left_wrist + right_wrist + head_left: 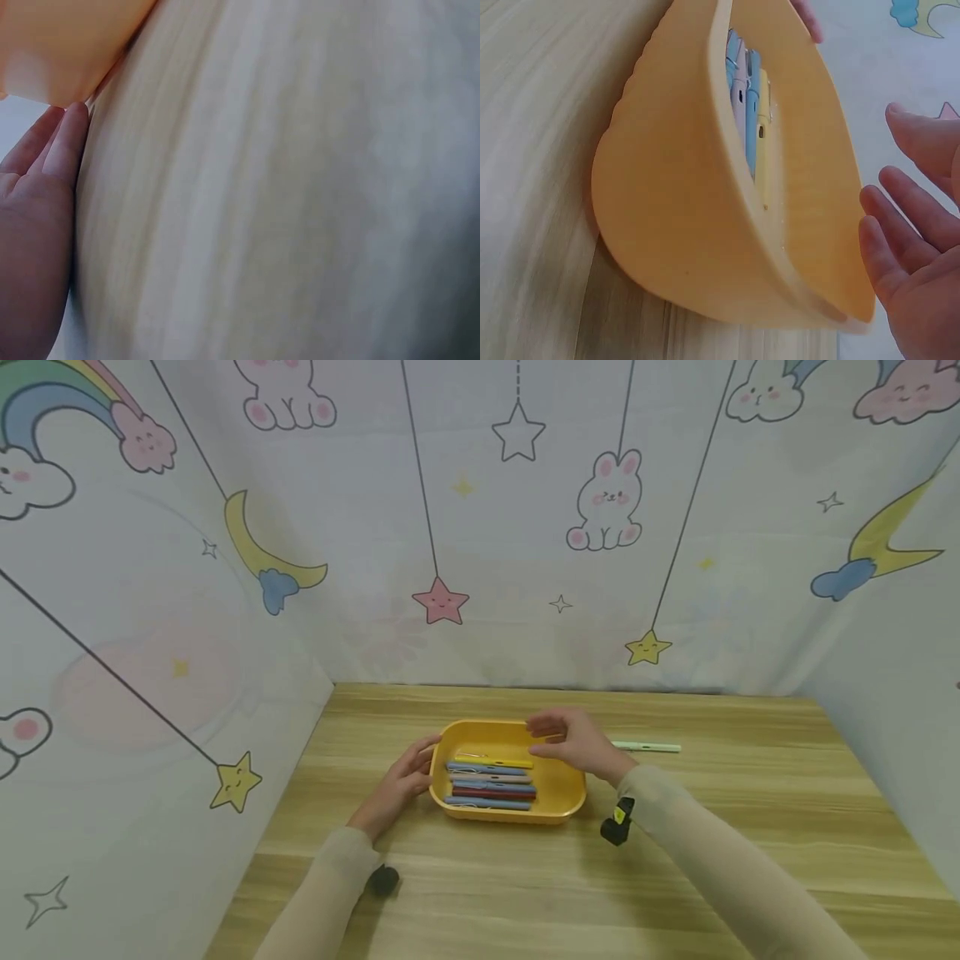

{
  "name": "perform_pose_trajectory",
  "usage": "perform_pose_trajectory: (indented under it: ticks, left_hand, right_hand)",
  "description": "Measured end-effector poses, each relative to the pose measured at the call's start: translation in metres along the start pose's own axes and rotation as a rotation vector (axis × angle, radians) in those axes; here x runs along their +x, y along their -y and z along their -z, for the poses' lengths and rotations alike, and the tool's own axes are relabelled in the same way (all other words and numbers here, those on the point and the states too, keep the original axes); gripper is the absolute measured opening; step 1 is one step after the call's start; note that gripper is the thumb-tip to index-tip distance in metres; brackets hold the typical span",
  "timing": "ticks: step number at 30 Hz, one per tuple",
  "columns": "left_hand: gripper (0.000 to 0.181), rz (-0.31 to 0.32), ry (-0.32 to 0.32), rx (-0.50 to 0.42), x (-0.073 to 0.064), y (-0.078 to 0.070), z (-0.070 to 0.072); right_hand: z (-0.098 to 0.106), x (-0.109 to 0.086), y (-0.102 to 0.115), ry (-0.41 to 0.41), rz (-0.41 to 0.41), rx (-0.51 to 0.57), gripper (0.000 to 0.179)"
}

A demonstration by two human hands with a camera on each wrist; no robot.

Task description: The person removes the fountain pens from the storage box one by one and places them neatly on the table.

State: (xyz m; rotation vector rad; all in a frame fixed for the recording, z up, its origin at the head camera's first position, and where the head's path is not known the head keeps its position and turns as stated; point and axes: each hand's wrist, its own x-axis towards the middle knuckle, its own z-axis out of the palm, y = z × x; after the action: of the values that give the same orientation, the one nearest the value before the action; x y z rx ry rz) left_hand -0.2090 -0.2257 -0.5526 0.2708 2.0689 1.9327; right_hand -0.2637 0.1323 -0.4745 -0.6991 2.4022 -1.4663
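A yellow-orange plastic basket sits on the table, with several pens lying side by side in its left part. Among them are a yellow pen, blue pens, a pinkish one and a dark red pen. My left hand rests at the basket's left end; in the left wrist view its extended fingers meet the basket's wall. Over the back right rim is my right hand, with nothing held. The right wrist view shows its fingers spread and loosely bent beside the rim.
Just right of the right hand, a light green pen lies on the wood-grain table, partly hidden by that hand. A white cloth printed with stars and animals hangs behind the table and along both sides.
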Motion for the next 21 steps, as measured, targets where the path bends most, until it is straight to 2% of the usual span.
perform_pose_trajectory:
  ticks: [13, 17, 21]
  left_hand:
    - [0.065, -0.011, 0.001, 0.014, 0.000, 0.001, 0.001]
    - [0.065, -0.004, -0.006, 0.019, 0.000, 0.002, 0.001]
    - [0.064, 0.009, -0.023, 0.019, 0.000, 0.002, 0.000]
  right_hand:
    - [-0.015, 0.016, -0.002, 0.091, -0.023, -0.074, 0.054]
    - [-0.020, 0.019, -0.004, 0.113, -0.045, -0.114, 0.051]
    - [-0.024, 0.023, -0.007, 0.139, -0.032, -0.181, 0.047]
